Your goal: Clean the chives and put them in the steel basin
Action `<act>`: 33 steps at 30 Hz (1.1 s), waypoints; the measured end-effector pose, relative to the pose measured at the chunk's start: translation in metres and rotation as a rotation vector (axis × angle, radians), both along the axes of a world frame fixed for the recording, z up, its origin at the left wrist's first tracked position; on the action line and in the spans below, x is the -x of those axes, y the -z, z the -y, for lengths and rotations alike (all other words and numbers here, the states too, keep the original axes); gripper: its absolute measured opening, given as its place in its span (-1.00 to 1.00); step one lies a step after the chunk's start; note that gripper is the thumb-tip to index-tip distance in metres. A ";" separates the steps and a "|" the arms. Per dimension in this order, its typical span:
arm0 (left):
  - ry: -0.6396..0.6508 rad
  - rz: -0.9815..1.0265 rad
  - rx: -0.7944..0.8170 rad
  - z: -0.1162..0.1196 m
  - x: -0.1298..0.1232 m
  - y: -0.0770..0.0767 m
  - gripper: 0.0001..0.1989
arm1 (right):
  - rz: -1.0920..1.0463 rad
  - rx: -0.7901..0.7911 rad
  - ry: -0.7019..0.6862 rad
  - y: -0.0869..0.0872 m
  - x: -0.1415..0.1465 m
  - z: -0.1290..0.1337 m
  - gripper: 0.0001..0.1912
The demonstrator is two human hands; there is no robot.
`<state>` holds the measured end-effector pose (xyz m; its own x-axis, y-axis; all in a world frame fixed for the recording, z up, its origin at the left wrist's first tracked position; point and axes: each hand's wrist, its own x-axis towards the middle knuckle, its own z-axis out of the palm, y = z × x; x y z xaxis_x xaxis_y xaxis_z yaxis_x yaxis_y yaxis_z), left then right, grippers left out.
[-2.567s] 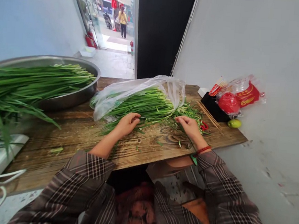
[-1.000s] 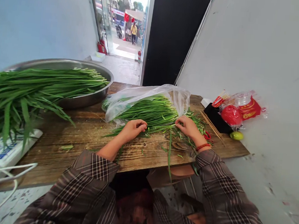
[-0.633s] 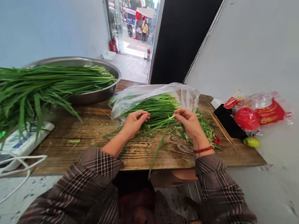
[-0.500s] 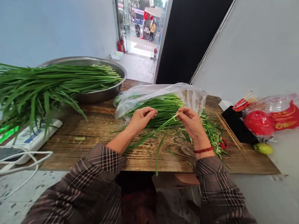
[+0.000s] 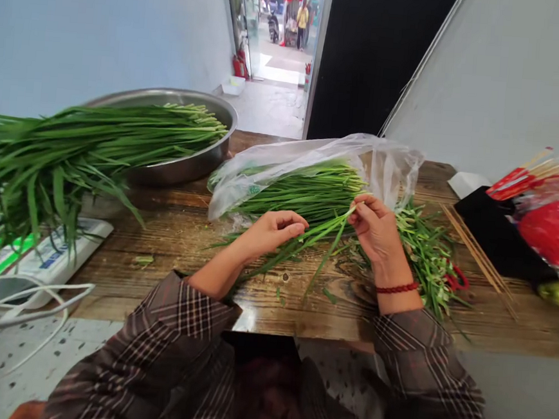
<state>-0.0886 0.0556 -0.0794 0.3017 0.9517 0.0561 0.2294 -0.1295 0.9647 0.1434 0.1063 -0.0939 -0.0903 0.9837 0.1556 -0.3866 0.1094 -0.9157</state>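
Note:
My right hand [image 5: 378, 233] pinches a few garlic chives [image 5: 329, 226] by their pale ends, and their green leaves trail down and left over the table. My left hand [image 5: 274, 233] is beside those leaves, its thumb and curled index finger apart, with nothing visible between them. Just beyond both hands, a bundle of garlic chives [image 5: 305, 192] lies partly inside a clear plastic bag [image 5: 288, 157]. A heap of loose chive trimmings [image 5: 424, 247] sits to the right of my right hand.
A metal basin [image 5: 185, 175] at the left holds a large bunch of garlic chives spilling over its rim, above a white power strip [image 5: 80, 245] with cables. Thin sticks [image 5: 479, 257], a black box [image 5: 492, 242] and a red-wrapped item [image 5: 558, 231] lie right on the wooden table [image 5: 157, 290].
The view has tilted down and shifted left. My left hand's thumb and index finger have moved apart. My right hand still holds chives by their pale ends.

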 end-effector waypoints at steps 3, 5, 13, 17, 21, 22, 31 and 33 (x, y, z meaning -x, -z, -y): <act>0.090 -0.040 0.023 0.004 -0.003 -0.003 -0.69 | -0.001 0.007 -0.007 -0.002 0.002 0.002 -0.80; 0.140 -0.034 0.053 0.006 -0.004 -0.004 -0.70 | -0.028 0.019 0.015 -0.002 0.002 0.002 -0.81; 0.135 0.109 0.156 0.005 0.002 0.001 -0.67 | -0.139 0.065 0.065 -0.003 -0.006 0.000 -0.85; 0.060 0.224 0.197 0.003 -0.001 0.004 -0.65 | -0.199 0.045 0.052 -0.004 -0.009 0.001 -0.83; 0.039 0.309 0.225 0.003 -0.004 0.005 -0.68 | -0.197 0.007 0.041 -0.008 -0.011 0.004 -0.82; 0.040 0.316 0.234 0.003 -0.005 0.004 -0.69 | -0.204 0.005 0.033 -0.009 -0.011 0.005 -0.83; -0.098 0.272 0.307 0.003 -0.011 0.009 -0.73 | -0.215 -0.017 0.016 -0.018 -0.012 0.012 -0.79; -0.110 0.270 0.339 0.004 -0.012 0.010 -0.73 | -0.242 -0.037 0.005 -0.021 -0.014 0.014 -0.79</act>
<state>-0.0770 0.0521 -0.0896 0.2155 0.9555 -0.2016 -0.0418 0.2153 0.9757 0.1574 0.0926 -0.0730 -0.0409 0.9772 0.2082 -0.5938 0.1439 -0.7916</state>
